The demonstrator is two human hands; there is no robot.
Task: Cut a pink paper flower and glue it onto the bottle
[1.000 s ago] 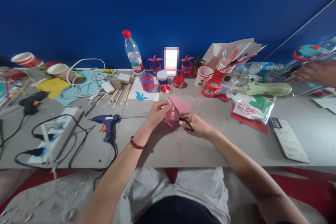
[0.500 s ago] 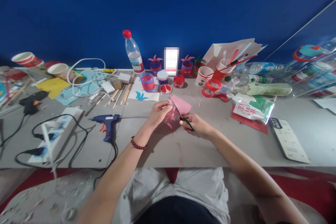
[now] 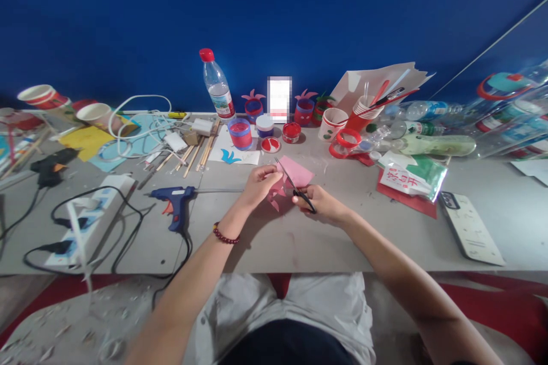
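Pink paper (image 3: 298, 171) is pinched between the closed fingers of my left hand (image 3: 262, 183), and a cut, leaf-like part of it hangs below them. My right hand (image 3: 320, 203) is closed round the black handles of a pair of scissors (image 3: 289, 180). The blades point up and to the left, across the paper near my left fingertips. Behind the paper stand an open jar of red paint (image 3: 291, 132) and its red-smeared lid (image 3: 271, 145). A blue cut-out paper leaf (image 3: 230, 156) lies on a white sheet.
A blue glue gun (image 3: 176, 203) and a white power strip (image 3: 96, 217) with cables lie at the left. A capped bottle (image 3: 219, 91) stands at the back. At the right are a phone (image 3: 472, 229), paper cups (image 3: 333, 124) and plastic bottles.
The hanging pink paper piece has shifted slightly below my left fingers. Both hands stay in almost the same place.
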